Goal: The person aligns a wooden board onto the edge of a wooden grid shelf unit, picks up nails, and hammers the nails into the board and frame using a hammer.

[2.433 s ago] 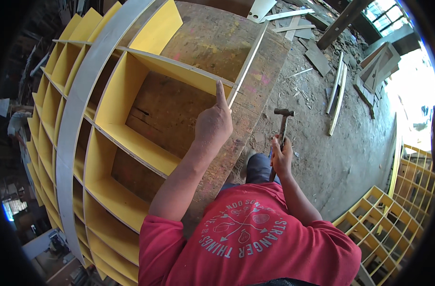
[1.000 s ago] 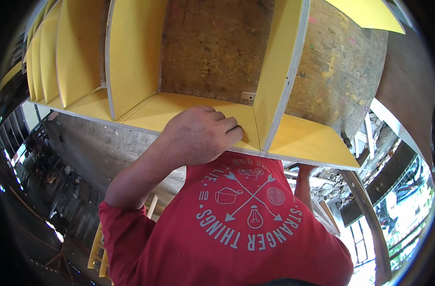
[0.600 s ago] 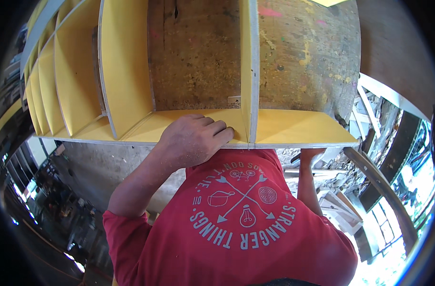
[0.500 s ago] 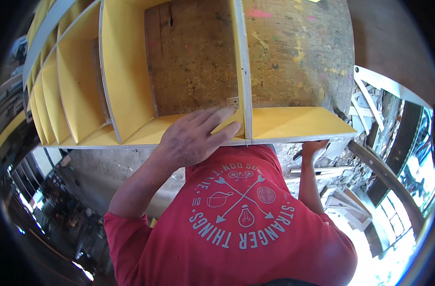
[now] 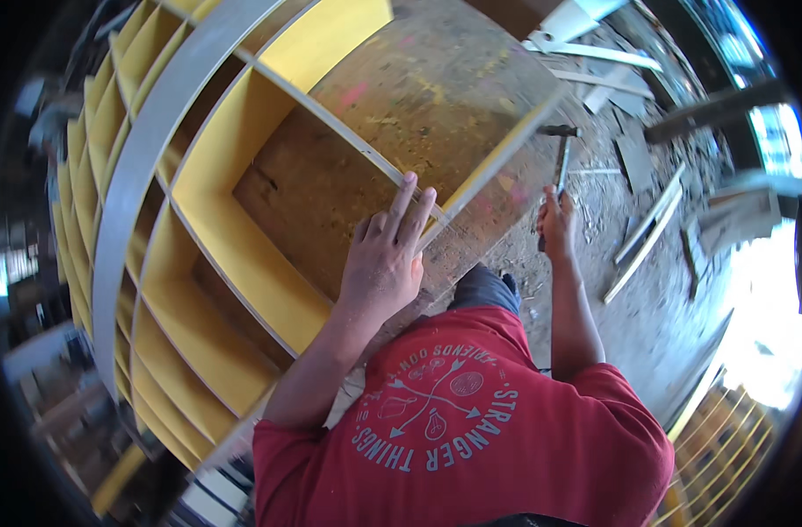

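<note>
A large wooden shelf unit (image 5: pixel 215 224), with yellow faces and bare pale edges, lies before me, divided into several compartments. My left hand (image 5: pixel 385 250) rests at the corner where a divider (image 5: pixel 352 140) meets the edge board (image 5: pixel 497 158). Its fingers are stretched out over the joint. Beyond the right side of the edge board, my right hand (image 5: pixel 556 224) is closed round the handle of a hammer (image 5: pixel 562 162). The hammer stands out from the fist with its dark head at the far end, apart from the wood.
Beneath the unit is a worn work surface (image 5: pixel 401 88) spattered with paint. Wood strips (image 5: pixel 647 233) and offcuts litter the floor on the right. A dark pole (image 5: pixel 712 114) juts in at the upper right, and a yellow slatted piece (image 5: pixel 721 465) stands at the lower right.
The view has turned, so the unit now slants. My right hand has come out from below the edge board, bringing the hammer into full view. My left hand stays near the same joint.
</note>
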{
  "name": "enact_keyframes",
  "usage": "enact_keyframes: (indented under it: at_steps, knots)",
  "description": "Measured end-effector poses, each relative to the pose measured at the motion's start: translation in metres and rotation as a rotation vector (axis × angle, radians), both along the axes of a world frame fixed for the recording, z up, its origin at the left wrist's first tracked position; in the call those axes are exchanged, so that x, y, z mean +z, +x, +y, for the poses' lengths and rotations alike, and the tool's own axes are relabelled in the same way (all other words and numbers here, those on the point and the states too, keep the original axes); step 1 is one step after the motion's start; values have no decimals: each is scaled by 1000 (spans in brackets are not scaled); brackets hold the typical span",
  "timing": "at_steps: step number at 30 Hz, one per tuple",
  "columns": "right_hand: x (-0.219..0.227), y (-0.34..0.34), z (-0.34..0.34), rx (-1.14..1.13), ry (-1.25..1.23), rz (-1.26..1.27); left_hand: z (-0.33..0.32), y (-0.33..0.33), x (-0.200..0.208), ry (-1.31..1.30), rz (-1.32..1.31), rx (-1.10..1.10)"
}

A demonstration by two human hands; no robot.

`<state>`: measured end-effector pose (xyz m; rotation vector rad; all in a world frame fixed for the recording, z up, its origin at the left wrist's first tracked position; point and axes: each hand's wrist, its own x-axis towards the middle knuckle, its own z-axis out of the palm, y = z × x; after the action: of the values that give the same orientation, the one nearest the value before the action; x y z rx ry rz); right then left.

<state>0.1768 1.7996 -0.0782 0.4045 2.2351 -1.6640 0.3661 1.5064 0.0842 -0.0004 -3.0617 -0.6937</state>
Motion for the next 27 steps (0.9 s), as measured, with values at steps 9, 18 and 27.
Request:
enact_keyframes:
  at_steps: [9, 18, 27]
  knots:
    - [45, 262, -106, -357, -740, -20, 13, -1, -2, -8, -29, 42]
    - [46, 303, -188, -526, -861, 230, 8, 4, -6, -122, 20, -7]
    - [54, 298, -168, -757, -1013, 334, 11, 7, -10, -158, 43, 2]
